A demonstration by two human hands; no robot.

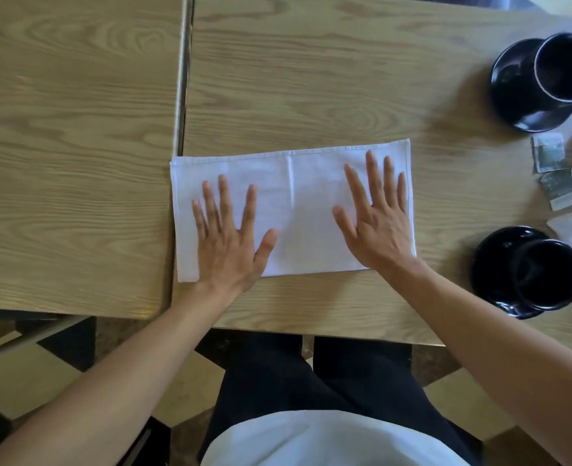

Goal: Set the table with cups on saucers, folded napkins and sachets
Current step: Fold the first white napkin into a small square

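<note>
While both my palms lie flat on the white napkin point(291, 210), nothing is gripped: my left hand point(227, 240) presses its left half with fingers spread and straight, and my right hand point(377, 216) presses the right half the same way. The napkin is folded to a long rectangle on the wooden table point(311, 79), its left edge at the seam with the neighbouring table point(76, 146). At two o'clock from the napkin a black cup point(565, 67) stands on a black saucer point(513, 92). At four o'clock a second cup point(547, 275) sits on its saucer point(494, 264). Between them, at three o'clock, lie what look like sachets point(558, 176), blurred.
</note>
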